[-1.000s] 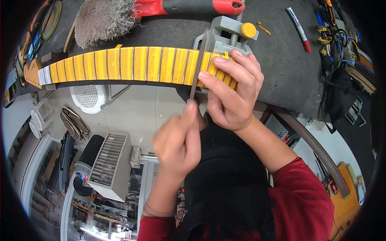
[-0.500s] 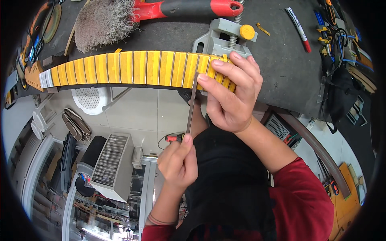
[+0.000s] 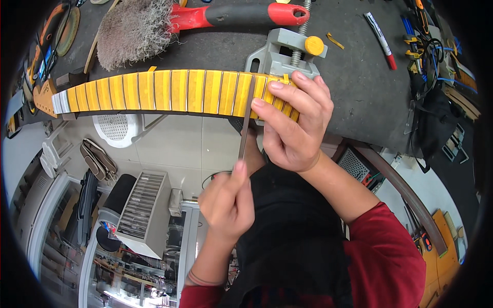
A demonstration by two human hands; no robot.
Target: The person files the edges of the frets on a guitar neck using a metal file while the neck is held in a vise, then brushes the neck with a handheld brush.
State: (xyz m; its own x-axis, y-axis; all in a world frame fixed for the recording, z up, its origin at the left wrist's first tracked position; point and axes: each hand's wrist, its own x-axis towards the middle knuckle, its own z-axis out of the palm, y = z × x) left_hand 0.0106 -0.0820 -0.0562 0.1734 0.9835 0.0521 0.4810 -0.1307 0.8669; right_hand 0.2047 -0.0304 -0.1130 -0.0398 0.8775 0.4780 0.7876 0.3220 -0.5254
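Sliding farther across the board than half a second ago, the slim metal file (image 3: pixel 246 123) is reaching toward the far edge, its left hand (image 3: pixel 228 203) travelling with it. That hand is pinching the file's near end; the right hand (image 3: pixel 300 120) is resting loosely spread on the guitar neck (image 3: pixel 179 91), its index fingertip beside the file. The neck is lying left to right along the workbench (image 3: pixel 354 97), its right end near a grey clamp (image 3: pixel 279 59). Taping looks done, yellow strips filling gaps between frets. Filing seems to be progressing toward the right end; which frets are finished or remaining, I cannot tell.
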